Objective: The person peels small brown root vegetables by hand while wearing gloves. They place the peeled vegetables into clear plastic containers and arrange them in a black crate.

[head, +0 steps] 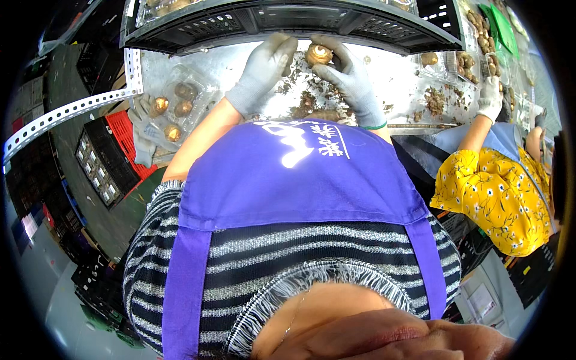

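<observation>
My right hand (348,72), in a pale grey knit glove with soiled fingertips, grips a round brown taro corm (318,56) between thumb and fingers. A pale cut end of the corm faces up. Just left of it, apart from the corm, is my left hand (266,67) in a matching glove. Its back is towards me, and its palm side is hidden. Below both hands, the metal worktable (387,81) is strewn with brown peelings and soil (310,101). Part of another brown corm (326,115) shows by the apron's top edge.
A black plastic crate (292,22) stands across the table's back. At left, a clear clamshell tray (198,87) lies near several corms (173,132) and spare gloves (144,130). A co-worker's gloved hand (490,96) is at right, beside packed trays (465,67).
</observation>
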Available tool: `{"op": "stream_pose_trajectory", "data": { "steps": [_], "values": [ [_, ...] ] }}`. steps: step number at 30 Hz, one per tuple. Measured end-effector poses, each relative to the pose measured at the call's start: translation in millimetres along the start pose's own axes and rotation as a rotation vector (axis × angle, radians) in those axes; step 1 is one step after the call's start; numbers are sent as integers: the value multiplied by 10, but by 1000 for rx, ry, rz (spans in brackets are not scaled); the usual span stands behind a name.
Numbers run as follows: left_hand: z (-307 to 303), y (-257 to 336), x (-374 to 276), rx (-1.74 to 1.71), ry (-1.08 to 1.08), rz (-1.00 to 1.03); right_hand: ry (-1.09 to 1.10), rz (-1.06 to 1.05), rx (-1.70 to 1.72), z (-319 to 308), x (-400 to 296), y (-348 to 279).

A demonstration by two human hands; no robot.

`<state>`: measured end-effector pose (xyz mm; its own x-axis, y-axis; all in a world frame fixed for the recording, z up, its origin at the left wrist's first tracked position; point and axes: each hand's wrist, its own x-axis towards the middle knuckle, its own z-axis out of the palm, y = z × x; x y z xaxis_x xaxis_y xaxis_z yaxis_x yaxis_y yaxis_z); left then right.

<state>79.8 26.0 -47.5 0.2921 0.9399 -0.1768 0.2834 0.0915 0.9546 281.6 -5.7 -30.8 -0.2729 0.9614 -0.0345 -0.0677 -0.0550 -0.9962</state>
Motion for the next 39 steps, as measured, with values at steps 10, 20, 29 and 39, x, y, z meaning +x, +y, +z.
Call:
{"op": "stream_pose_trajectory", "data": {
  "steps": [10, 20, 29, 39],
  "values": [
    [145, -8, -35, 108, -19, 212, 1, 32, 184, 14, 14, 102],
    [15, -17, -44, -388, -12, 34, 42, 7, 176, -29, -13, 157],
    [51, 181, 22, 619, -73, 329, 22, -10, -58, -61, -12, 149],
    [83, 56, -58, 189, -8, 184, 10, 65, 70, -28, -61, 54]
  ]
}}
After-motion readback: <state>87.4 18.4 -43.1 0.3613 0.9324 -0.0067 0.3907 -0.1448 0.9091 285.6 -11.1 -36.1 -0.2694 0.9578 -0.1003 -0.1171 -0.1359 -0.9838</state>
